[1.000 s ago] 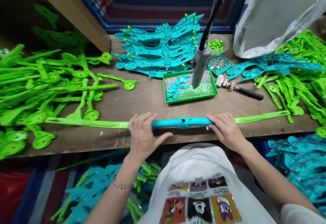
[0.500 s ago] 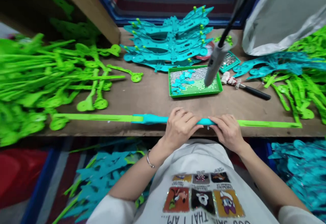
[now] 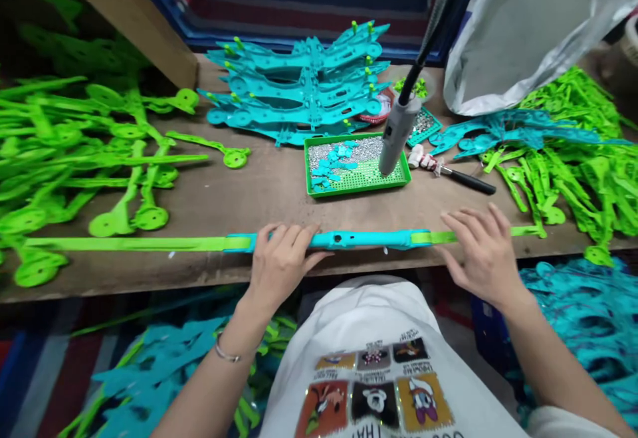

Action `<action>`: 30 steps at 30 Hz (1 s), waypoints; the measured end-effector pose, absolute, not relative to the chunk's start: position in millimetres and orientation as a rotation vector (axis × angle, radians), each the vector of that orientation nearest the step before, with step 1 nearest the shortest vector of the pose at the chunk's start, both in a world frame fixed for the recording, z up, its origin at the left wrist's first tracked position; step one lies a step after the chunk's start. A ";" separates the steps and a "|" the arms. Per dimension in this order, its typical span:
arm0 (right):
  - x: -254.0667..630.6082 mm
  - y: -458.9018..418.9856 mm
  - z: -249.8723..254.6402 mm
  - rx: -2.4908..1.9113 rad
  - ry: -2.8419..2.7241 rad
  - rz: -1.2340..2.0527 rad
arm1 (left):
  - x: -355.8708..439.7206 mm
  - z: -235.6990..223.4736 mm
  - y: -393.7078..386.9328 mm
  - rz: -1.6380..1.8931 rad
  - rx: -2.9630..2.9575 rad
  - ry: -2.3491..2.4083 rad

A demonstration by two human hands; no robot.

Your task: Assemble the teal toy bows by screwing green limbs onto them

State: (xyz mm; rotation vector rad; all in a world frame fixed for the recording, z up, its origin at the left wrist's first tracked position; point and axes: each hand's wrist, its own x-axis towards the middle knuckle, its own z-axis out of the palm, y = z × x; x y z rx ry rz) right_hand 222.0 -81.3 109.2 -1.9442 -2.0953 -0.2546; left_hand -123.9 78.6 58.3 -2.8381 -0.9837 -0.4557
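Observation:
A long plastic assembly lies along the table's front edge: a teal middle piece (image 3: 366, 239) with a lime-green arm (image 3: 139, 244) on the left and another green arm (image 3: 443, 237) on the right. My left hand (image 3: 282, 255) is wrapped over the left part of the teal piece, thumb on the near side. Over the right green arm, my right hand (image 3: 481, 252) has its fingers spread; whether it touches the arm I cannot tell. A round hole shows near the middle of the teal piece.
Behind stands a green tray (image 3: 359, 192) of screws and small teal parts, under a hanging electric screwdriver (image 3: 396, 132). Stacked teal assemblies (image 3: 299, 115) sit at the back. Green arms (image 3: 44, 172) heap at the left, more at right. A black-handled tool (image 3: 468, 181) lies beside the tray.
My hands have moved apart. The left has slid along the teal piece to its left part; the right has let go, opened and moved right over the green arm. The view has shifted.

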 end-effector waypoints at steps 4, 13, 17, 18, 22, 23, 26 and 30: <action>245.7 -93.2 117.8 -1.998 -2.282 -0.215 | -130.1 54.2 81.0 -0.428 -2.816 -1.005; 233.5 -84.7 103.7 -2.044 -2.271 -0.171 | -34.1 95.4 36.4 -0.859 -2.998 -0.725; 228.0 -91.1 99.5 -2.092 -2.202 -0.214 | 37.0 92.9 14.9 -0.548 -3.128 -0.720; 226.8 -92.6 97.2 -2.099 -2.181 -0.237 | 46.7 88.3 13.6 -0.487 -3.156 -0.736; 226.3 -95.0 88.4 -2.120 -2.145 -0.329 | 59.7 70.9 16.2 -0.493 -3.212 -0.748; 227.5 -94.9 87.7 -2.119 -2.149 -0.340 | 60.4 68.9 16.7 -0.524 -3.207 -0.762; 232.4 -94.5 89.7 -2.083 -2.201 -0.322 | 61.4 70.8 14.8 -0.527 -3.203 -0.758; 241.0 -93.3 91.6 -2.009 -2.279 -0.284 | 40.7 82.7 12.6 -0.547 -3.140 -0.659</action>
